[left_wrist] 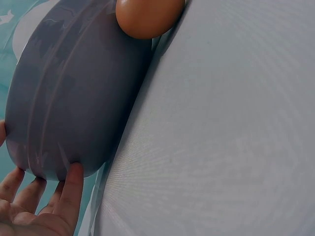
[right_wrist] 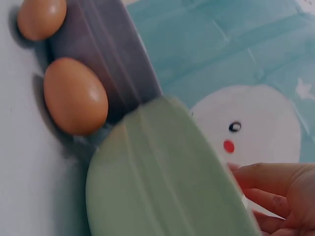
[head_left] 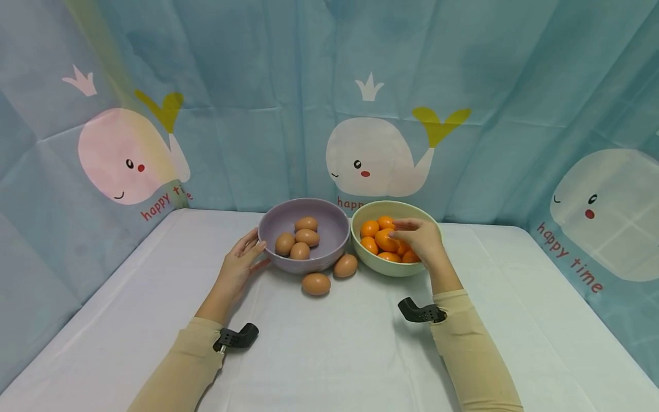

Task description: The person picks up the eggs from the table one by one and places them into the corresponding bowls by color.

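Observation:
A purple bowl (head_left: 337, 252) holds several brown eggs (head_left: 307, 237). My left hand (head_left: 239, 269) is at its left side, with spread fingertips touching the outer wall, as the left wrist view also shows. Two more eggs lie on the cloth in front, one egg (head_left: 316, 284) nearer me and another egg (head_left: 345, 266) between the bowls. To the right stands a pale green bowl (head_left: 391, 269) with several small orange fruits (head_left: 369, 229) inside. My right hand (head_left: 423, 240) reaches over its right rim, thumb and fingers extended and apart beside an orange fruit (head_left: 386, 240); contact is unclear.
A white cloth (head_left: 329, 355) covers the table. Behind it hangs a blue curtain (head_left: 288, 114) printed with whales, close to the back of both bowls. Black wrist mounts (head_left: 239, 336) sit on both sleeves. The two bowls stand side by side, nearly touching.

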Action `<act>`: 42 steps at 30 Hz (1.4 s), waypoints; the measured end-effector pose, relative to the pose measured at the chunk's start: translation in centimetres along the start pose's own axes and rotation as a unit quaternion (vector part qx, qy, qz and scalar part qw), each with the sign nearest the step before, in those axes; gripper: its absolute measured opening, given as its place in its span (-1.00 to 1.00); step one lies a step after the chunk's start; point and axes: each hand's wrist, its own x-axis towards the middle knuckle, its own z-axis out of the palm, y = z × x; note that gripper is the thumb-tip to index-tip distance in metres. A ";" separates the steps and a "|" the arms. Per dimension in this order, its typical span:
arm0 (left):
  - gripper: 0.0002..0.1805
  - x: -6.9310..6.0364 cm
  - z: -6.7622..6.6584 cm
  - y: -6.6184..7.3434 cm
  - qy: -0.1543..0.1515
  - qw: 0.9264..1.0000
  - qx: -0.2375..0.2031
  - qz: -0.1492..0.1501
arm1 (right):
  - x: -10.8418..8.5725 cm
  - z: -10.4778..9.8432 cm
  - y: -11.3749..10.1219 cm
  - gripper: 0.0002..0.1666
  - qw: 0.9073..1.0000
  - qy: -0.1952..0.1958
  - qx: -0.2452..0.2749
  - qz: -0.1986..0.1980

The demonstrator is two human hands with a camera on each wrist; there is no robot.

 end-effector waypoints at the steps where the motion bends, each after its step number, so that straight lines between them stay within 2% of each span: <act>1: -0.30 0.0 0.0 0.0 -0.001 1.000 0.000 0.000 | -0.1 0.1 -0.2 -0.48 1.000 0.000 0.000 -0.006; 7: -0.29 -0.1 -0.1 0.1 -0.004 1.000 0.003 0.002 | -1.4 0.7 -2.0 -0.52 0.999 -0.015 0.008 -0.049; 12: -0.27 -0.1 -0.1 -0.1 -0.005 1.000 0.003 0.001 | -2.9 1.5 -3.5 -0.51 0.994 -0.054 0.005 -0.091; 20: -0.27 -0.1 -0.2 0.1 -0.002 1.000 0.001 0.006 | -4.7 3.8 -5.5 -0.50 0.990 -0.108 0.006 -0.087; 24: -0.27 -0.2 -0.1 0.1 -0.005 1.000 0.003 0.008 | -5.7 5.0 -6.1 -0.54 0.987 -0.125 0.005 -0.098; 33: -0.30 -0.1 0.0 -0.2 0.002 1.000 -0.006 0.000 | -6.5 7.5 -4.2 -0.60 0.984 -0.161 0.005 -0.072; 37: -0.30 0.0 0.0 -0.2 0.001 1.000 -0.006 0.003 | -6.8 8.3 -3.2 -0.59 0.982 -0.173 0.011 -0.078; 42: -0.29 0.0 -0.1 -0.1 0.000 1.000 -0.002 0.003 | -6.9 9.3 -2.1 -0.57 0.981 -0.172 -0.018 -0.088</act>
